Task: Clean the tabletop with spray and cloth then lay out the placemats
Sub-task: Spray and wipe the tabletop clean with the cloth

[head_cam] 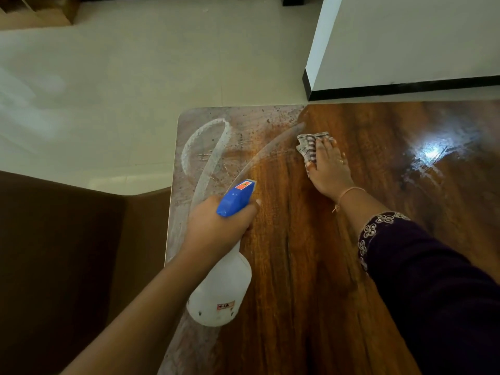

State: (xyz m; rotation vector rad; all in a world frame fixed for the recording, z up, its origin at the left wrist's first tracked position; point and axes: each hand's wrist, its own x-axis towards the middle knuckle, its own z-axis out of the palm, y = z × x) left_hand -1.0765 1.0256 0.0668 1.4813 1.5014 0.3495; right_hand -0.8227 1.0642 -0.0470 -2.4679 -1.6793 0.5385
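Observation:
My left hand (219, 228) grips the neck of a white spray bottle (219, 290) with a blue trigger head (236, 198), held over the left part of the wooden tabletop (311, 266). My right hand (328, 167) presses flat on a striped grey cloth (308, 147) near the table's far edge. Left of the cloth the wood is dusty and grey with curved wipe streaks (205, 147); the part on the right looks dark and glossy. No placemats are in view.
A brown seat (67, 253) stands against the table's left edge. Pale floor tiles (135, 90) lie beyond the table. A white wall with a black skirting (405, 87) comes close to the far right edge. A light glare (433, 152) shines on the wet wood.

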